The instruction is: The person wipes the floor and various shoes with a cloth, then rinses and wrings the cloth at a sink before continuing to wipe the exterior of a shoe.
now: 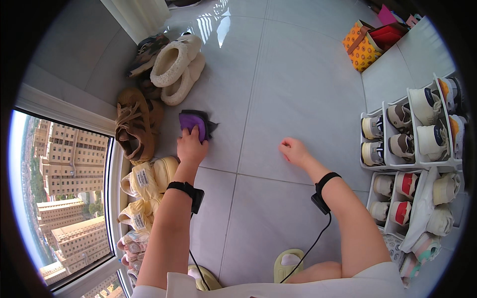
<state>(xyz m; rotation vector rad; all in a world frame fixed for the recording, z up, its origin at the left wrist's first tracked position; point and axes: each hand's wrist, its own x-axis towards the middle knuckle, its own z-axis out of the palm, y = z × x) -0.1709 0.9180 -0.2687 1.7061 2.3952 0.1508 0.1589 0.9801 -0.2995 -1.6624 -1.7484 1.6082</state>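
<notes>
My left hand [192, 146] grips the near end of a purple and black item [194, 121] on the tiled floor. Its exact kind is unclear, and my fingers cover part of it. Left of that hand stands a brown lace-up shoe [133, 130] by the window. Just behind my left wrist are cream padded shoes [164, 171] with white labels. My right hand [294, 151] is loosely curled above the floor tiles, with nothing visible in it. Black straps carrying small boxes and cables circle both forearms.
White fleece-lined slippers [180, 69] and a dark sneaker [147, 56] lie beyond the brown shoe. White shoe racks [402, 165] holding several shoes line the right. An orange patterned bag [359, 46] leans by the far right wall. A window [74, 160] borders the left.
</notes>
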